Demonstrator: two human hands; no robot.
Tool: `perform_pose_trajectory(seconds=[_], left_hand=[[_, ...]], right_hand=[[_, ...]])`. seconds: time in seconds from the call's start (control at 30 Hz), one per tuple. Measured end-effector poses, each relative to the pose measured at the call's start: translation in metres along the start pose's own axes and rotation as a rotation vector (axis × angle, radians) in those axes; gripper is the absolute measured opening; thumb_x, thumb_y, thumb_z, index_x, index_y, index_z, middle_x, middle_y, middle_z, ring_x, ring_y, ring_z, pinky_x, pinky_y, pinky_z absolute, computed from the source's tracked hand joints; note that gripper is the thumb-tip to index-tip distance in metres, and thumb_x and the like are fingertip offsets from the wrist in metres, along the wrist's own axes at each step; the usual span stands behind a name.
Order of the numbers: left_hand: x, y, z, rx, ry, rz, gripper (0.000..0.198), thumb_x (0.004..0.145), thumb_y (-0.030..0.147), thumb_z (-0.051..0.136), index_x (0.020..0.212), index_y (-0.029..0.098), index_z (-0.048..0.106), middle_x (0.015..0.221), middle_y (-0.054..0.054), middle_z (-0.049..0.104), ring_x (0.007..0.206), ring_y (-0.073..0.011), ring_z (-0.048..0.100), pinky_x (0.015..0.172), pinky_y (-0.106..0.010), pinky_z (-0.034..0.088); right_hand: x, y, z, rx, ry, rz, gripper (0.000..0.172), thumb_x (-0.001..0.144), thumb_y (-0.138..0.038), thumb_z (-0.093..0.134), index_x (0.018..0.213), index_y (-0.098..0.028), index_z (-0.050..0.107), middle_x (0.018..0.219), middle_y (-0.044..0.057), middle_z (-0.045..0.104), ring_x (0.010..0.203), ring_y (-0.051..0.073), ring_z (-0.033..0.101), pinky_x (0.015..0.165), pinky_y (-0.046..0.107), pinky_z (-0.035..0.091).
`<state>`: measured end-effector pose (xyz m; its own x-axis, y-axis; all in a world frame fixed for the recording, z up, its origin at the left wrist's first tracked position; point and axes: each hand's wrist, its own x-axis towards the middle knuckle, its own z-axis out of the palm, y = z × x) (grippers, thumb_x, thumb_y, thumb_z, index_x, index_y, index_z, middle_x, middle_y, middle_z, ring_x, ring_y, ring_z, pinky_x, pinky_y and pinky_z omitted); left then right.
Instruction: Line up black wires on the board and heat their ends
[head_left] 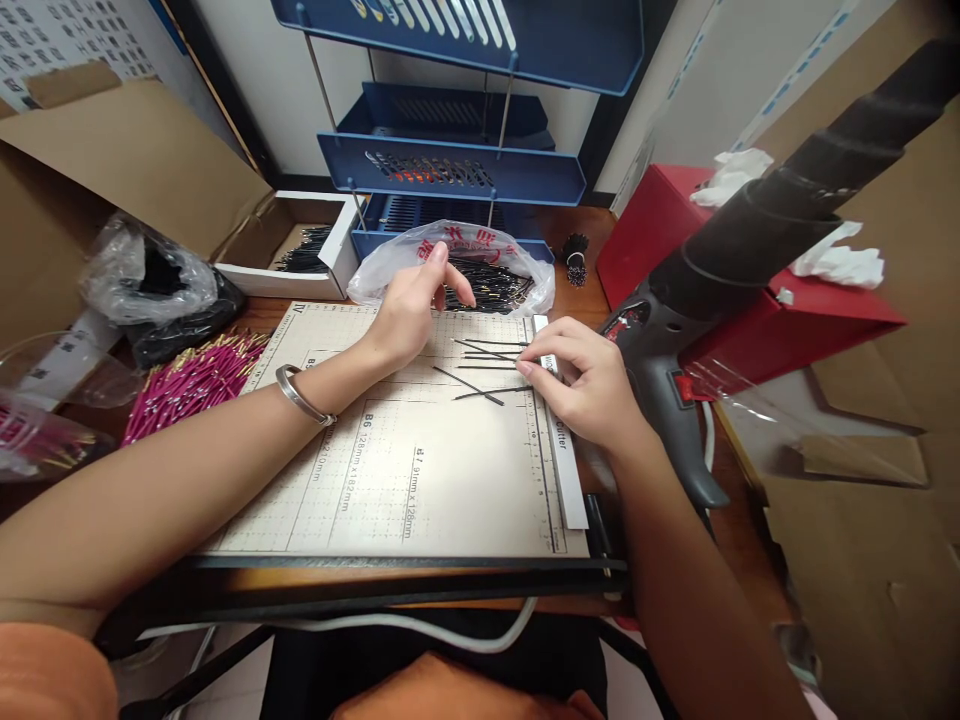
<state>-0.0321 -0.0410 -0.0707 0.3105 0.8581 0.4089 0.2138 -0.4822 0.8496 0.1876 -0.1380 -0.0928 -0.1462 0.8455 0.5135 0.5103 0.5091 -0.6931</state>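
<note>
Thin rods (469, 386) lie on the cutting board (420, 480) on the table (591, 298) — bag (487, 245) just behind it, box (300, 250) back-left, pin pile (195, 380) left of the board, tray rack (450, 170) at the rear.

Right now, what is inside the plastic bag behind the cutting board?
The plastic bag holds a heap of thin black wires. The left hand covers its left front part, so the contents there cannot be seen.
</note>
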Motion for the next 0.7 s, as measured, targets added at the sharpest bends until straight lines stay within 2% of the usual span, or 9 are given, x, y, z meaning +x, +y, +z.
perform_pose_trajectory(seconds=[0.13,0.27,0.57,0.7], left_hand=[[0.0010,-0.0027,0.0003,0.068,0.017,0.005,0.071,0.111,0.061,0.031,0.072,0.020,0.074,0.077,-0.007,0.071,0.071,-0.0166,0.055,0.072,-0.034,0.047],[-0.0031,0.0031,0.0008,0.102,-0.026,0.021,0.075,0.110,0.066,0.031,0.071,0.020,0.074,0.075,-0.007,0.070,0.072,-0.0176,0.057,0.074,-0.035,0.049],[-0.0061,0.0059,0.0014,0.096,-0.066,0.017,0.066,0.110,0.054,0.037,0.068,0.022,0.076,0.070,-0.005,0.071,0.066,-0.0167,0.054,0.070,-0.035,0.045],[-0.0064,0.0060,0.0016,0.109,-0.079,0.033,0.067,0.110,0.056,0.037,0.068,0.022,0.075,0.073,-0.005,0.072,0.068,-0.0163,0.056,0.073,-0.034,0.047]], right_hand=[[-0.0020,0.0088,-0.0013,-0.071,-0.055,0.024,0.008,0.087,-0.023,0.074,0.083,-0.022,0.080,0.113,0.008,0.071,0.092,0.020,0.065,0.086,0.040,0.054],[-0.0030,0.0099,-0.0002,-0.104,-0.121,0.017,0.009,0.087,-0.021,0.074,0.081,-0.023,0.080,0.131,0.009,0.069,0.114,0.026,0.067,0.102,0.048,0.055],[-0.0022,0.0100,-0.0002,-0.128,-0.111,0.038,0.007,0.085,-0.019,0.074,0.081,-0.022,0.078,0.136,0.009,0.070,0.122,0.030,0.068,0.106,0.051,0.056],[-0.0024,0.0082,-0.0012,-0.117,-0.102,0.044,0.008,0.084,-0.018,0.073,0.080,-0.022,0.077,0.135,0.010,0.070,0.123,0.030,0.069,0.106,0.052,0.057]])
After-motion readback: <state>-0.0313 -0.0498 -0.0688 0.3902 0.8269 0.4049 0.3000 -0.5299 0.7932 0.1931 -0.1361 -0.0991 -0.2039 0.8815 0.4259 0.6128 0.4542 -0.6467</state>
